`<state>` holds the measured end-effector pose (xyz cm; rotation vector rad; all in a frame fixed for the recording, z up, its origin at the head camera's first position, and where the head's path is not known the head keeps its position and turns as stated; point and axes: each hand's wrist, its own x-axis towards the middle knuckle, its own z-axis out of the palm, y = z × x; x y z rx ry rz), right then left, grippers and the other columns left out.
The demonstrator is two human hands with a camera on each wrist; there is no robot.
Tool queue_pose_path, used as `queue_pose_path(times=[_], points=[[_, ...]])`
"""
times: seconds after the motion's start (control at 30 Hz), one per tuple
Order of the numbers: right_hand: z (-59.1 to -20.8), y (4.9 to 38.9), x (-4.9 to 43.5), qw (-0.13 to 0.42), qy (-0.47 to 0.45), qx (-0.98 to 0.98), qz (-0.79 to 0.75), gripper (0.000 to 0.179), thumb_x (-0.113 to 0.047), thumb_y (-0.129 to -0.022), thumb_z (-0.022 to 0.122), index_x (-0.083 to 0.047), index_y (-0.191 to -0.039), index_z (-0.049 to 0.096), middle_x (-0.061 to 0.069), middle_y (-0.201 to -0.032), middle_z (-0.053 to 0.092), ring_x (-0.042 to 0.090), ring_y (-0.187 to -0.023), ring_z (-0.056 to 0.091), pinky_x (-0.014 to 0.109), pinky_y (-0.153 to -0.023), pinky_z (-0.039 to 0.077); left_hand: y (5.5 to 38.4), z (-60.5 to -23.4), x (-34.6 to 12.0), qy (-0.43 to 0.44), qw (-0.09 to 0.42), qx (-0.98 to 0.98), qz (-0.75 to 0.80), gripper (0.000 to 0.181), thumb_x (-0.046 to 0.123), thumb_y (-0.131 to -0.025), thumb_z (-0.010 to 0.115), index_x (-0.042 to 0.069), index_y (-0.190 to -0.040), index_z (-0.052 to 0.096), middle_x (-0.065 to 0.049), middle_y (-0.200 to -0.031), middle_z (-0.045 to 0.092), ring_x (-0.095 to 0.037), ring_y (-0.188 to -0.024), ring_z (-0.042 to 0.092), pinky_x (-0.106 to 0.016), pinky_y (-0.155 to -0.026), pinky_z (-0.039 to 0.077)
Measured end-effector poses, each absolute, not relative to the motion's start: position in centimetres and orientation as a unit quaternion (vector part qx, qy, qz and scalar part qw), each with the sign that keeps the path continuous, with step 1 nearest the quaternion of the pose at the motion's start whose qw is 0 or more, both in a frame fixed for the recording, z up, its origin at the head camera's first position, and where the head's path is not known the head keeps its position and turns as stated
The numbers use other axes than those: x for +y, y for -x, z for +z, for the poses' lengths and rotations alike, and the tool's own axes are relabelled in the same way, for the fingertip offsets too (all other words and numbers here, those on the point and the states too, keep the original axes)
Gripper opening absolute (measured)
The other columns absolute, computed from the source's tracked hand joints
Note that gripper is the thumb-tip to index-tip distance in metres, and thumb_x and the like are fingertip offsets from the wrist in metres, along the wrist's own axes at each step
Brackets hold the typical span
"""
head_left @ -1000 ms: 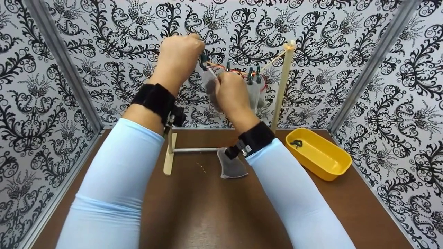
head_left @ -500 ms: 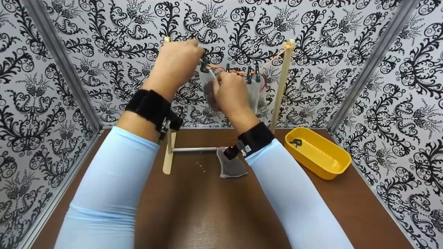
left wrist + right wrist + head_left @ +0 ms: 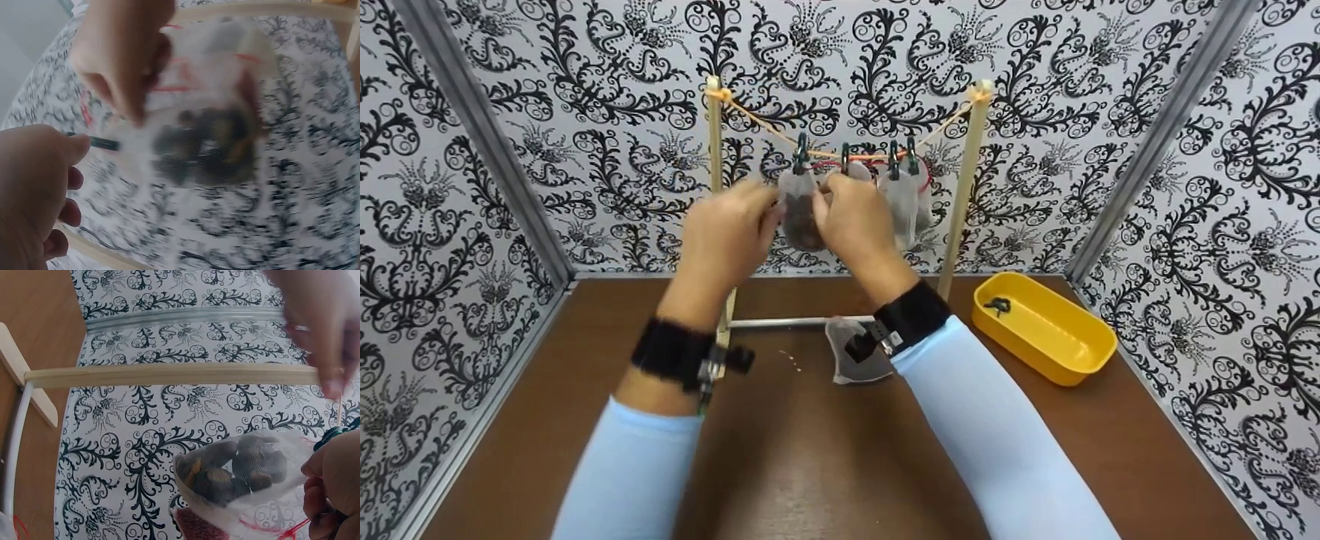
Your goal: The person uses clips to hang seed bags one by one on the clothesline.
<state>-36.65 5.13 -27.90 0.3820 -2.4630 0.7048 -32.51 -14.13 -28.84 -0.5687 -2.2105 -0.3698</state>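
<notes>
A mesh bag (image 3: 801, 214) with dark, stone-like pieces inside hangs from a cord (image 3: 761, 124) by a dark green clip (image 3: 801, 156). My left hand (image 3: 727, 232), blurred, is just left of this bag and below the clip; its fingers are loosely bent and nothing shows in them. On the other side, my right hand (image 3: 856, 214) is close against the bag's right edge, fingers curled. Whether it pinches the mesh is hidden. In the right wrist view the right hand (image 3: 337, 489) lies beside the bag (image 3: 236, 467) near its clip.
More clipped bags (image 3: 901, 210) hang to the right. Two wooden posts (image 3: 964, 187) carry the cord, joined low by a white rod (image 3: 780, 322). Another mesh bag (image 3: 851, 364) lies on the brown table (image 3: 795, 465). A yellow tray (image 3: 1042, 330) at right holds dark clips (image 3: 997, 305).
My left hand has left the clip at the cord and moved down. The clipped bag, tilted before, now hangs straight. My right hand has shifted slightly down.
</notes>
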Motion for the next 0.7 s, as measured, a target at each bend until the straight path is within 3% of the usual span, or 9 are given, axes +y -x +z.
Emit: queue_pose_path(times=[0.17,0.27,0.37,0.57,0.7], points=[[-29.3,35.7,6.6,0.293,-0.204,-0.886,0.297,0.02,-0.025,-0.108,0.074,-0.007,-0.107,0.083,0.012,-0.1,0.086,0.027,-0.078,0.078,0.037,-0.07,0.066,32.6,-35.2,-15.6,0.161,0.329,-0.912,-0.184,0.026,0.027,-0.107,0.079,0.01,-0.126,0.082,-0.011,-0.111,0.081,-0.034,-0.08,0.077,-0.049,-0.069,0.066],[-30.2,35.4,8.3,0.301,-0.245,-0.858,0.336,0.022,-0.024,-0.107,0.074,-0.005,-0.1,0.082,0.01,-0.085,0.082,0.02,-0.063,0.067,0.03,-0.056,0.056,32.9,-39.0,-16.7,0.114,0.267,-0.935,-0.206,0.029,0.03,-0.107,0.078,0.009,-0.128,0.082,-0.016,-0.122,0.082,-0.042,-0.096,0.081,-0.058,-0.081,0.068],[-30.9,35.3,10.7,0.305,-0.255,-0.836,0.376,0.025,-0.024,-0.106,0.076,-0.005,-0.091,0.08,0.008,-0.077,0.078,0.013,-0.058,0.06,0.022,-0.051,0.049,33.2,-42.8,-18.0,0.067,0.212,-0.95,-0.221,0.032,0.03,-0.107,0.078,0.008,-0.13,0.08,-0.02,-0.128,0.08,-0.048,-0.104,0.08,-0.065,-0.088,0.066],[-32.2,36.2,17.3,0.349,-0.218,-0.8,0.436,0.032,-0.021,-0.105,0.077,0.0,-0.081,0.076,0.007,-0.07,0.072,0.009,-0.057,0.057,0.016,-0.051,0.047,33.3,-48.7,-20.0,-0.006,0.13,-0.964,-0.232,0.028,0.023,-0.107,0.075,0.006,-0.128,0.082,-0.024,-0.127,0.078,-0.054,-0.113,0.077,-0.071,-0.095,0.063],[-33.1,37.3,22.5,0.387,-0.14,-0.795,0.445,0.038,-0.022,-0.106,0.077,-0.006,-0.072,0.071,-0.005,-0.065,0.062,0.006,-0.056,0.051,0.016,-0.05,0.042,33.3,-50.3,-20.8,-0.034,0.075,-0.971,-0.223,0.024,0.021,-0.108,0.071,0.006,-0.122,0.083,-0.026,-0.124,0.077,-0.056,-0.112,0.076,-0.072,-0.092,0.063]])
